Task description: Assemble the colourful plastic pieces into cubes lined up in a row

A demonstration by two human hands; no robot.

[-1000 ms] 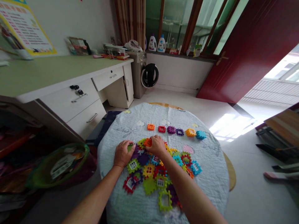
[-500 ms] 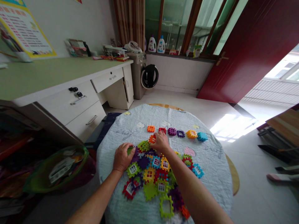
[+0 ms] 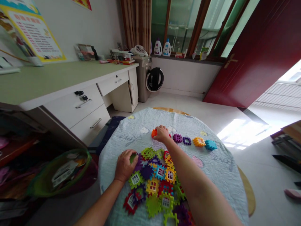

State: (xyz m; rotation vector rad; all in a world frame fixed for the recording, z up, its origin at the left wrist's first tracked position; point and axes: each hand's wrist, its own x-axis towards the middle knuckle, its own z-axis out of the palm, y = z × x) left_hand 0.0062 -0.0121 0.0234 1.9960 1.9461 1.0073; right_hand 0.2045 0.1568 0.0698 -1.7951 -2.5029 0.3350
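**Right Hand at Left End of Row: Orange Piece**

Location: the orange piece (image 3: 154, 133) is on the far part of the cloth-covered surface (image 3: 218, 182), at the left end of a row. To its right follow a mostly hidden red piece (image 3: 170, 135), a purple piece (image 3: 177, 138), a dark purple frame (image 3: 187, 141), a yellow stack (image 3: 199, 142) and a blue stack (image 3: 211, 145).

Right hand (image 3: 162, 133): fingers bent, against the orange piece. Whether the grip pinches it or only touches it cannot be told.

Left hand (image 3: 126, 164): fingers curved over a green piece (image 3: 133, 158) beside the mixed heap (image 3: 152, 185); closure of the grip is hidden.

Step in hand, as judged: positioning the orange piece within the row. Next move, as judged, calls for steady support before the fingers part, leaving the adjacent red piece undisturbed.
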